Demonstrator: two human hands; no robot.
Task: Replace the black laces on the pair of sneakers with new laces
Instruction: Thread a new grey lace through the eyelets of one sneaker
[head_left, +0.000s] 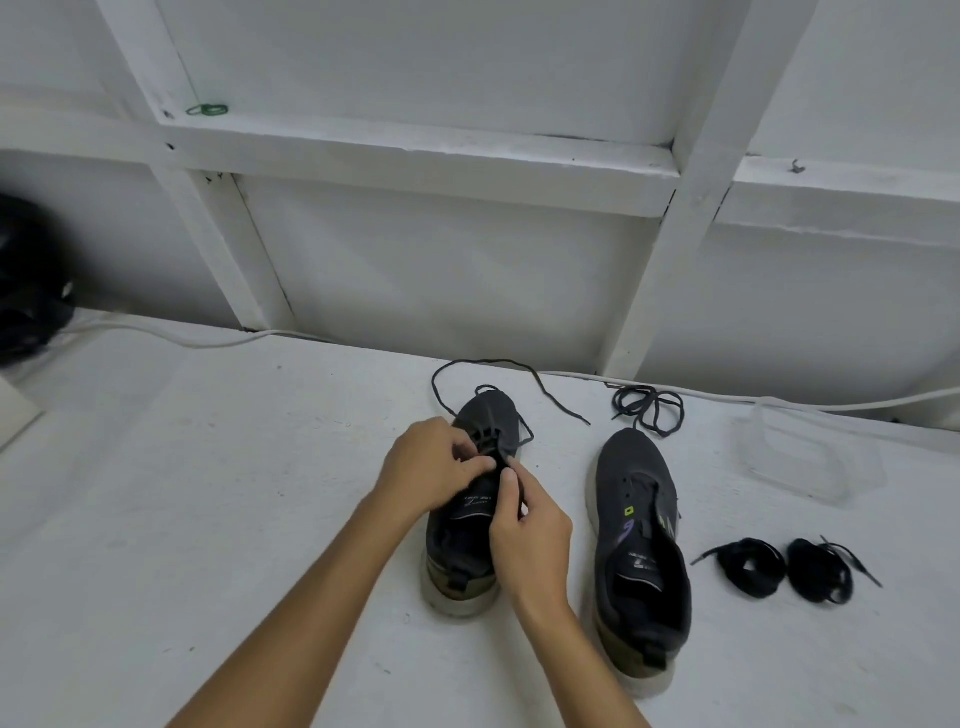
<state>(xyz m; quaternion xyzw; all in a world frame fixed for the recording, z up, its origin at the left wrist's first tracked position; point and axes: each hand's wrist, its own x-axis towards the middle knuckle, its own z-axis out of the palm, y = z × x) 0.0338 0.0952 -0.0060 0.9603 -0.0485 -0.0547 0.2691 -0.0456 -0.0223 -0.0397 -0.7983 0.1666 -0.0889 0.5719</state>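
Note:
Two dark grey sneakers stand on the white surface, toes pointing away from me. The left sneaker (470, 540) has a black lace (545, 391) threaded near its toe, with loose ends trailing behind it. My left hand (436, 467) pinches the lace at the eyelets. My right hand (527, 525) pinches the lace or the tongue edge just beside it. The right sneaker (641, 561) has no lace in it. A loose bunched lace (647, 408) lies beyond its toe. Two coiled black laces (789, 569) lie to its right.
A clear plastic package (810, 457) lies at the far right. A white cable (171, 335) runs along the foot of the white framed wall (441, 280). A black object (26, 291) sits at the far left edge.

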